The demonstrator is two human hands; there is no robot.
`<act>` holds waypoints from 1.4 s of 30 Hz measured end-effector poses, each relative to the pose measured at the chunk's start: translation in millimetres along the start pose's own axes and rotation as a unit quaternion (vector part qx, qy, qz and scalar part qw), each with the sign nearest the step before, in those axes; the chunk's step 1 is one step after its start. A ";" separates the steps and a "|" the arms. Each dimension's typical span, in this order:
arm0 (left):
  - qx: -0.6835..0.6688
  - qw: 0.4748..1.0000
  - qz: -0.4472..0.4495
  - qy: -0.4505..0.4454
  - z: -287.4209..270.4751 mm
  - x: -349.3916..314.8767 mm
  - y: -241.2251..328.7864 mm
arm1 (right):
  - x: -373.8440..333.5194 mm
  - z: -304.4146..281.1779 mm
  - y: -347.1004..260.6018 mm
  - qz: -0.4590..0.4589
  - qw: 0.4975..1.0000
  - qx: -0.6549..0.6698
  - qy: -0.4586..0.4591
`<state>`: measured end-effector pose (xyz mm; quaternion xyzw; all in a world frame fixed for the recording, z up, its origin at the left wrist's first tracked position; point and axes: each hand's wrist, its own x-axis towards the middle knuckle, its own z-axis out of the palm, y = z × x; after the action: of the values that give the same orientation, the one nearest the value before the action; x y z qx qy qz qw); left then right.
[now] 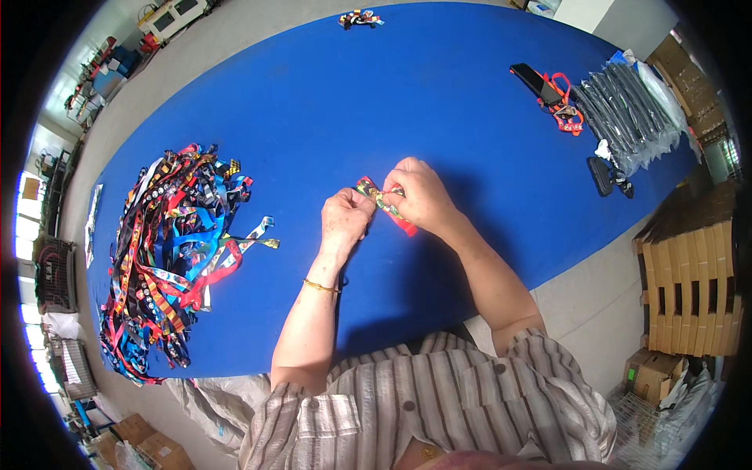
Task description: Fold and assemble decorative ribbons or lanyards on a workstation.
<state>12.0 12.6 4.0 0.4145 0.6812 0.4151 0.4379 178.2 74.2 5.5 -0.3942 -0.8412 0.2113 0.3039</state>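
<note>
Both hands are over the middle of the blue table (313, 117). My left hand (347, 219) pinches a short folded lanyard (384, 205) with a colourful red and green print. My right hand (419, 196) grips the same lanyard just beside it, fingertips close to those of the left. One end of the strap pokes out beyond the fingers, and a red end hangs toward me below the right hand. The fingers hide how the strap is folded. To the left lies a large heap of printed lanyards (176, 235), with some loose ends reaching toward my left arm.
A small bundle of straps (361, 19) lies at the far edge. At the right are a black phone (537, 83), an orange lanyard (569, 117), plastic-wrapped dark packs (627, 113) and a black device (600, 175). Stacked cardboard (693, 290) stands beyond the right edge.
</note>
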 end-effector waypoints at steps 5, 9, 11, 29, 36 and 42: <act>-0.093 0.995 0.024 0.017 -7.0 -7.8 -1.6 | -6.1 -4.6 -0.3 0.014 0.999 -0.033 -0.013; -0.152 0.986 0.046 0.041 -11.9 -1.5 -12.2 | -5.3 -18.3 4.5 0.059 0.997 -0.055 -0.002; -0.170 0.982 0.065 0.058 -13.9 5.1 -15.7 | -1.7 -30.0 7.6 0.079 0.995 -0.063 0.004; -0.037 0.974 0.153 0.163 2.8 19.0 -43.3 | -22.2 -45.5 44.2 0.141 0.985 -0.075 0.067; -0.013 0.968 0.180 0.176 1.8 17.7 -44.4 | -20.9 -35.9 53.4 0.161 0.982 0.008 0.097; 0.021 0.942 0.254 0.217 4.2 15.0 -40.7 | -23.1 -33.8 59.2 0.147 0.981 0.040 0.120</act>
<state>3.7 14.7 -38.7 0.4828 0.6402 0.5783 0.1505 244.5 95.3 -13.1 -0.5233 -0.7226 0.2383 0.3838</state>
